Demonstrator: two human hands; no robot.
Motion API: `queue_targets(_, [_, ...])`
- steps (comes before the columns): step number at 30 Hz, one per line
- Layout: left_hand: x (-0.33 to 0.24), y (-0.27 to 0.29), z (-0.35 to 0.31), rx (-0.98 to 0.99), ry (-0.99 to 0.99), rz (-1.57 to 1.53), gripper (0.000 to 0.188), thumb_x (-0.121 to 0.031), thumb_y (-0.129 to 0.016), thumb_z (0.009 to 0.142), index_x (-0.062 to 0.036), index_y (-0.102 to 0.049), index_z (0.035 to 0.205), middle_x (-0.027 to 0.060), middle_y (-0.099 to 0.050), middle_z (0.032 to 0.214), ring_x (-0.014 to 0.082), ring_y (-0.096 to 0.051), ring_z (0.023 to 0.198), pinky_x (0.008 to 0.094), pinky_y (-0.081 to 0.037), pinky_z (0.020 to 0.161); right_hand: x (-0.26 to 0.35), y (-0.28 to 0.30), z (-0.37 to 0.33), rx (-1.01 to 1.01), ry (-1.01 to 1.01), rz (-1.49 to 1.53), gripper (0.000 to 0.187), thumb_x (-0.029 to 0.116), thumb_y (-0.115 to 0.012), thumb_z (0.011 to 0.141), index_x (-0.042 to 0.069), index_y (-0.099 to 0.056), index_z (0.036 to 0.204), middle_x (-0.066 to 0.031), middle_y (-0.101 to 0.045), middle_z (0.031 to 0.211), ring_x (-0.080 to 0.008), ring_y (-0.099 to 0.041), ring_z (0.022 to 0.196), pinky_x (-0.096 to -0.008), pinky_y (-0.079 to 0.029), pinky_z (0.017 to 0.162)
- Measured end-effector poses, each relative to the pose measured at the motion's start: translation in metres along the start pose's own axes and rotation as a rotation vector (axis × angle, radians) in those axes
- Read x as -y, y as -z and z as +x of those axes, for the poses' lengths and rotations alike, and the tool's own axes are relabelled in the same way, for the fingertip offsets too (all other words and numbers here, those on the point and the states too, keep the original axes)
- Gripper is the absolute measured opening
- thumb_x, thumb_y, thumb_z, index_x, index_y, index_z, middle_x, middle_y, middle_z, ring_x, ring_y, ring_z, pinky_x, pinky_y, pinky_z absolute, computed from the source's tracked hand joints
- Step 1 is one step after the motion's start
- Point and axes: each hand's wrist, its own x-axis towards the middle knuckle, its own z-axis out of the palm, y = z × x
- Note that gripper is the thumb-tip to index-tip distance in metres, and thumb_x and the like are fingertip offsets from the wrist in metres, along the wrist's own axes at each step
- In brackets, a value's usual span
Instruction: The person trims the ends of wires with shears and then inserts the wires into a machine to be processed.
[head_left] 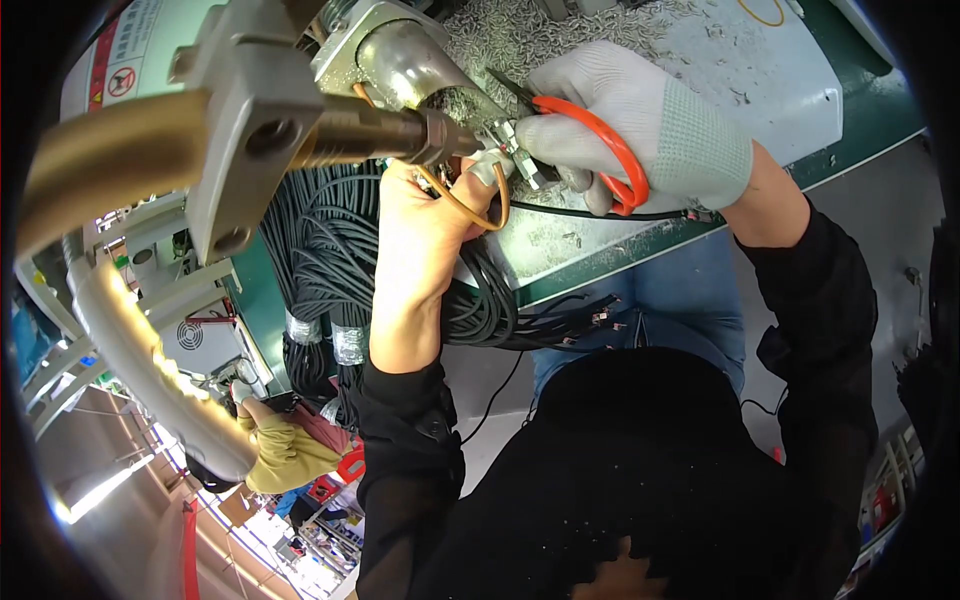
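My left hand [425, 225] is bare, with white wrapping on a fingertip. It pinches a small metal connector [522, 158] below a machine's metal nozzle. My right hand [610, 125] wears a pale knitted glove and is closed around red-handled scissors [622, 160], whose dark blade points to the upper left. Its thumb lies against the connector. A black cable [600, 212] runs rightward beneath the gloved hand. Close to my left fingers curves a thin brown tube [503, 205]. Parts of the left fingers are hidden by the nozzle.
A metal nozzle arm [370, 135] juts in from the left beside a metal cylinder [405, 65]. Metal chips [600, 20] litter the white board [790, 100]. Bundled black cables [330, 240] lie left on the green table. A person in yellow [290, 455] sits farther off.
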Motion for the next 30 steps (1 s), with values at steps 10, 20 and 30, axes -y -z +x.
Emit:
queue_targets(10, [-0.001,0.001,0.0,-0.066,-0.167,0.232,0.033,-0.028,-0.076,0.076,-0.0017,-0.058,0.086,-0.0016,-0.056,0.075,0.0068,-0.05,0.066,0.0222,-0.042,0.059,0.02,0.005,0.008,0.091,-0.433,0.226,0.026,0.02,-0.058,0.087,-0.001,-0.056,0.071,-0.0036,-0.05,0.05,-0.0102,-0.052,0.041,-0.023,-0.042,0.038])
queue_targets(20, [-0.001,-0.006,-0.009,-0.172,-0.088,0.331,0.021,-0.018,-0.068,0.08,-0.0007,-0.058,0.088,-0.0009,-0.057,0.075,0.0055,-0.049,0.065,0.0215,-0.042,0.058,0.012,0.005,0.002,0.099,-0.349,0.342,0.022,0.02,-0.059,0.086,-0.001,-0.059,0.078,-0.0028,-0.054,0.055,-0.0086,-0.054,0.046,-0.0223,-0.043,0.04])
queue_targets(30, [-0.005,0.006,-0.004,0.047,0.022,0.182,0.012,-0.013,-0.058,0.086,-0.0007,-0.055,0.086,0.003,-0.056,0.073,0.0075,-0.05,0.061,0.022,-0.041,0.056,0.006,0.003,0.005,0.103,0.09,-0.066,0.026,0.024,-0.06,0.085,-0.002,-0.059,0.088,-0.0043,-0.054,0.057,-0.0087,-0.052,0.043,-0.0218,-0.043,0.04])
